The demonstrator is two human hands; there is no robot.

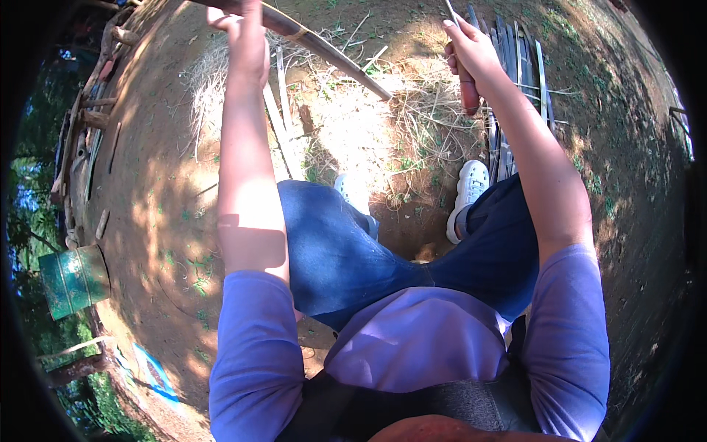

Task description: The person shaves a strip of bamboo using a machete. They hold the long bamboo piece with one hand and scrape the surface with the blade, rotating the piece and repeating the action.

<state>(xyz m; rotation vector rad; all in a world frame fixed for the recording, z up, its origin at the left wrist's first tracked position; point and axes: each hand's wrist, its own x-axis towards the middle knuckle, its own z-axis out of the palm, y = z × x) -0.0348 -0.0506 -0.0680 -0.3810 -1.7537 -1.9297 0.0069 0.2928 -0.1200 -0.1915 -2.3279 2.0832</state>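
My left hand (239, 16) is clenched around a long split bamboo strip (335, 53) near the top edge; the strip slants down and right from my fist, its tip ending between my two hands above the dry shavings (412, 110). My right hand (468, 48) grips a knife (468, 92) by its reddish handle, blade pointing up. A bundle of cut slats (515, 55) lies just beyond it. I sit on bare reddish earth (162, 184), a green container (74, 280) far left.

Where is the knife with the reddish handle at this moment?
In the head view, the knife is at the upper right, held in the right hand, just above the bundle of split slats lying on the ground.
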